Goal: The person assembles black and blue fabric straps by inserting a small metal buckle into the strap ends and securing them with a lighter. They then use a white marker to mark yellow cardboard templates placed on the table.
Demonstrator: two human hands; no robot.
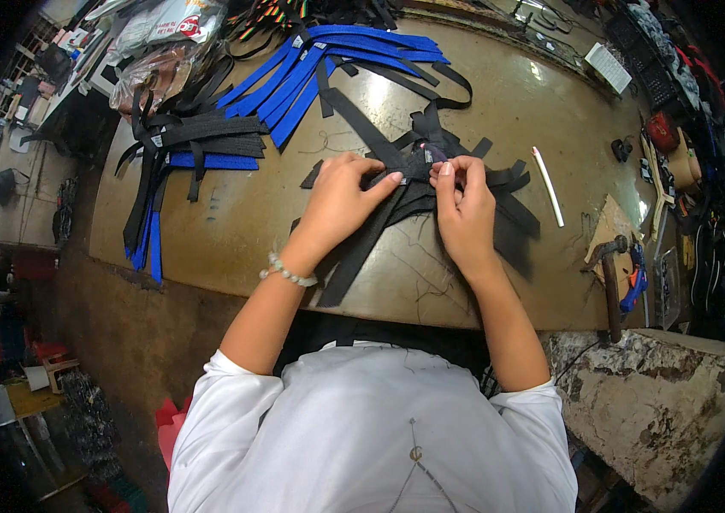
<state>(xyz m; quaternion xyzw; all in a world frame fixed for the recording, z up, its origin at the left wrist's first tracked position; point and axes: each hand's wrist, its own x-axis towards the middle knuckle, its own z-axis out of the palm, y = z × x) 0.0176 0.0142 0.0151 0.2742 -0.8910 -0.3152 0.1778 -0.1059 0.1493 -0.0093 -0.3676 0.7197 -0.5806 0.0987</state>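
Observation:
Black webbing straps (351, 267) lie crossed in a pile on the table in front of me, their ends fanning outward. My left hand (347, 195) grips the crossing from its left side, thumb on top and fingers partly hidden under the webbing. On the other side, the thumb and forefinger of my right hand (467, 203) are pinched together at the same crossing, close to a small label (428, 156). Whatever small part sits between those fingertips is hard to make out. A dark purplish patch shows just beyond them.
Blue straps (294, 85) lie at the back, and a black-and-blue strap bundle (200, 137) rests at left. A white pen-like stick (548, 186) lies right of the pile. Near the right edge are a hammer (610, 291) and a blue-handled tool (634, 282). Loose threads litter the tabletop (242, 248).

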